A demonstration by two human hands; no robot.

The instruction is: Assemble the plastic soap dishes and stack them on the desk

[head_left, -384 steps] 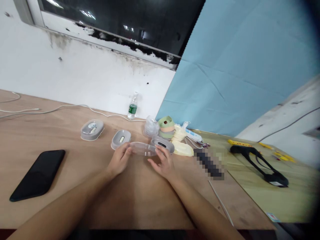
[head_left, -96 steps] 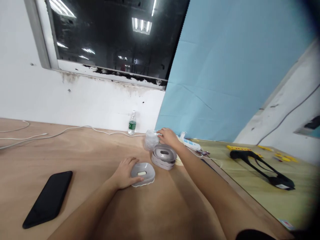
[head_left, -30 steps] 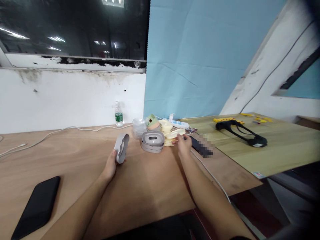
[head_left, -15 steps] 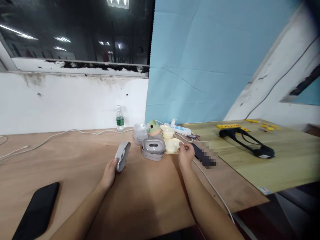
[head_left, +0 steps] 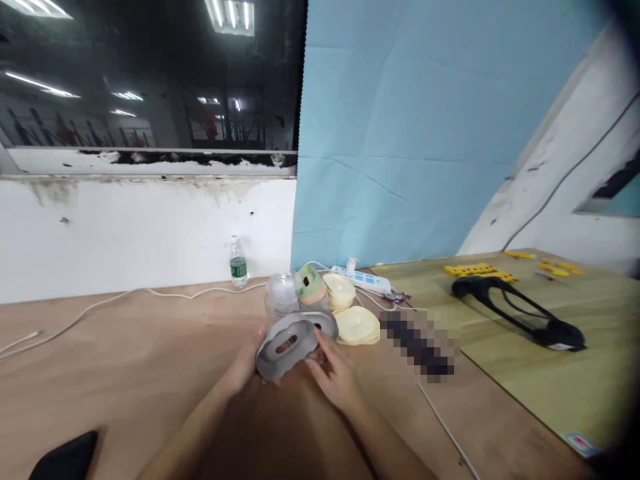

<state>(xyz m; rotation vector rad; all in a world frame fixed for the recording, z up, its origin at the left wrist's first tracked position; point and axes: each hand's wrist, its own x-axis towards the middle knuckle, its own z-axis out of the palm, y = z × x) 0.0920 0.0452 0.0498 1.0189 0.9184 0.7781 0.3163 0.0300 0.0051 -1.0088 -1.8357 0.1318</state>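
Observation:
A grey plastic shell (head_left: 293, 331) with a wavy rim and an oval slot is tilted up above the table between my hands. My left hand (head_left: 247, 363) grips it by the left edge and from below. At its right edge, my right hand (head_left: 337, 377) has fingers and thumb closed on the rim. Just behind stands a stack of similar grey pieces (head_left: 327, 321), partly hidden by the held shell. Pale yellow dish-shaped pieces (head_left: 359, 325) lie to the right of that stack, nearest to my right hand.
Behind are clear plastic pieces (head_left: 283, 293), a green piece (head_left: 311, 283), more yellow pieces (head_left: 340, 290) and a power strip (head_left: 370, 280). A water bottle (head_left: 239, 267) stands by the wall. A black phone-like object (head_left: 67, 457) lies front left; a black frame (head_left: 520, 313) lies right.
My left hand has brought the grey shell rightward, in front of the grey stack. My right hand has left the yellow pieces and moved left onto the shell's edge. The view has tilted up.

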